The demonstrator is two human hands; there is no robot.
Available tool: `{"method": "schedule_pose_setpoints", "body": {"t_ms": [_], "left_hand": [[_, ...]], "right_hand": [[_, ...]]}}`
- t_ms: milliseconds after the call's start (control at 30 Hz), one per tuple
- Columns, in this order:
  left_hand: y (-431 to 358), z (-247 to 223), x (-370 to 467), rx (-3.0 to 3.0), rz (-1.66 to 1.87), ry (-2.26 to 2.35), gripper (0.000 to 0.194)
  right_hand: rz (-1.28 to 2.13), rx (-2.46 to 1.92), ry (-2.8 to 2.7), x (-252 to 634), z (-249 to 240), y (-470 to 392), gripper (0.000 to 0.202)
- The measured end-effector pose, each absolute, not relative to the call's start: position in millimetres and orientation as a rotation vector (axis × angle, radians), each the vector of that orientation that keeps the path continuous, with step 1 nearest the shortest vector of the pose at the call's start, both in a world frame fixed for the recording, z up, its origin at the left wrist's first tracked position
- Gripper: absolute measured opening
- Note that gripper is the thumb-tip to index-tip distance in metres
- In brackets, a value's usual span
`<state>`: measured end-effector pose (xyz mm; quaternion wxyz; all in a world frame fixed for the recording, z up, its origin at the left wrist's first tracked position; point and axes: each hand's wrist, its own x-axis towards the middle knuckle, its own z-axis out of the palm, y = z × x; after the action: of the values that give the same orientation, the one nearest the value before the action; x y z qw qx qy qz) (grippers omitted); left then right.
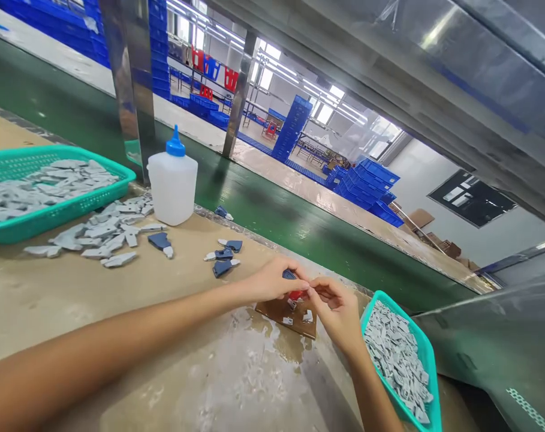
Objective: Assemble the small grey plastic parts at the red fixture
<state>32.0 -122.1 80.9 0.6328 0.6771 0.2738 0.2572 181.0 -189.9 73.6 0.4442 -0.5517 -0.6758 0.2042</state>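
Observation:
My left hand (279, 279) is closed round a small dark blue plastic part (289, 274). My right hand (337, 306) pinches with thumb and index finger against the left fingertips; whatever lies between them is hidden. Just below the fingers a red piece (295, 295) shows, and I cannot tell whether it is held or fixed to the board. Under both hands lies a brown board (276, 313) with small white pieces (307, 316) on it. To the left, several dark blue parts with pale grey tips (222, 255) rest on the table, and another blue-and-grey part (161, 244) lies farther left.
A green basket (128, 174) of grey plastic pieces stands at left, with a loose pile of grey pieces (105, 231) beside it. A white bottle with a blue nozzle (172, 186) stands upright. Another green basket (429, 354) is at right. A green conveyor belt (299, 225) runs behind.

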Motion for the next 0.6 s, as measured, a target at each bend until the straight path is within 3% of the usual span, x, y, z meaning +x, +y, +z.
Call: {"method": "schedule_pose_setpoints", "body": {"t_ms": [133, 333, 600], "left_hand": [[-123, 81, 30, 1.628, 0.655, 0.651, 0.013], [-120, 75, 31, 1.667, 0.651, 0.579, 0.009], [-112, 73, 28, 1.335, 0.52, 0.713, 0.024]], "right_hand": [[0.268, -1.359, -1.876, 179, 81, -196, 0.009], [0.478, -1.388, -1.756, 185, 75, -192, 0.005], [0.182, -1.542, -1.779, 202, 61, -180, 0.008]]}}
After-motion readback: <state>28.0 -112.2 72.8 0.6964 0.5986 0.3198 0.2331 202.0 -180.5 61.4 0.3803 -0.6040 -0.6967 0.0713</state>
